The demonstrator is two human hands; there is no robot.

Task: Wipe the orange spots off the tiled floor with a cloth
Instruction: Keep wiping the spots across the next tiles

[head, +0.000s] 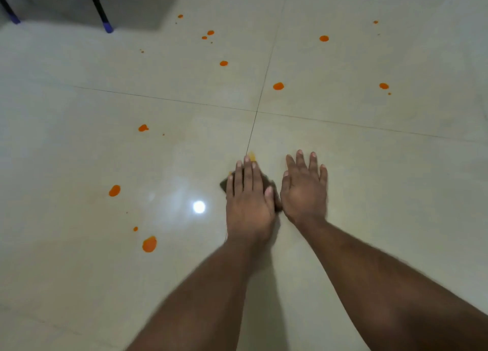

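Cloth [272,189] lies flat under left hand [248,194], long axis running toward right hand [303,189].

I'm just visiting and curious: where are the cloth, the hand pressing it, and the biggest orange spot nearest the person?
cloth [224,184]: head view, dark corner left of the fingers.
left hand [249,200]: head view, back of the hand.
orange spot [149,244]: head view, middle of the blob.

The left hand [249,192] covers most of the dark cloth [272,189]. Only its edges peek out. The black legs [98,7] at the top are cut off, so what they hold up stays unknown.
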